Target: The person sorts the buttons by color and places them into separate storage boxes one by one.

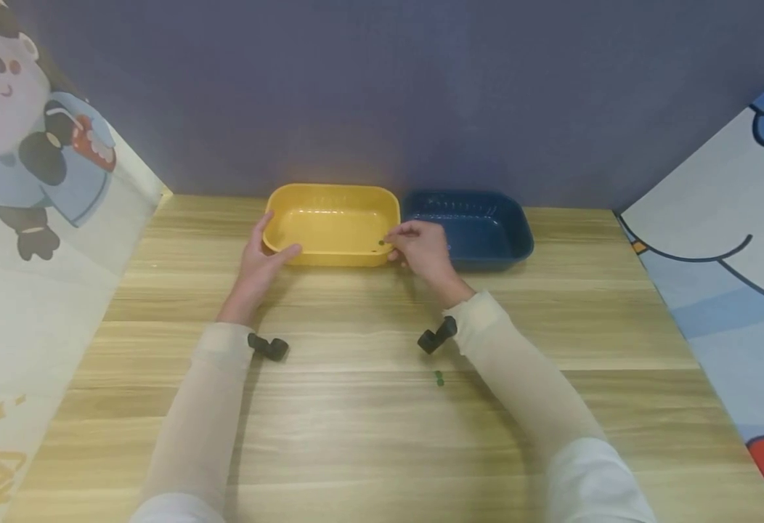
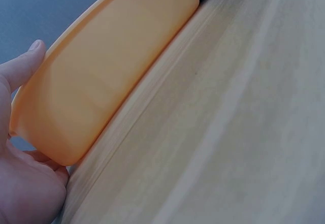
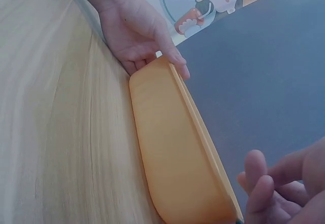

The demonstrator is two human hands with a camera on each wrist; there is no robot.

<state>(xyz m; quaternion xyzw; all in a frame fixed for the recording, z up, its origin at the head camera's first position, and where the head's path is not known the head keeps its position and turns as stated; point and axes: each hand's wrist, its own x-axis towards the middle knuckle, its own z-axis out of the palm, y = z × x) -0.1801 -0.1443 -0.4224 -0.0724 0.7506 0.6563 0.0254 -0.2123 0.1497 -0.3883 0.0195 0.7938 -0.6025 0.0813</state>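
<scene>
My left hand (image 1: 258, 265) grips the left end of a yellow plastic basin (image 1: 332, 258), its thumb over the near rim and its fingers round the end wall. In the left wrist view the thumb lies on the rim of the basin (image 2: 101, 76). My right hand (image 1: 424, 250) is at the basin's right end, thumb and forefinger pinched over the rim. A small green piece (image 1: 382, 242) shows right at those fingertips. A tiny red spot (image 1: 374, 251) lies just below it, inside the basin. In the right wrist view the right fingertips hide what they pinch.
A dark blue basin (image 1: 486, 258) stands against the yellow one's right side, partly behind my right hand. Small green pieces (image 1: 439, 378) lie on the wooden table (image 1: 343, 436) near my right forearm. A grey-blue panel (image 1: 382, 94) rises behind both basins.
</scene>
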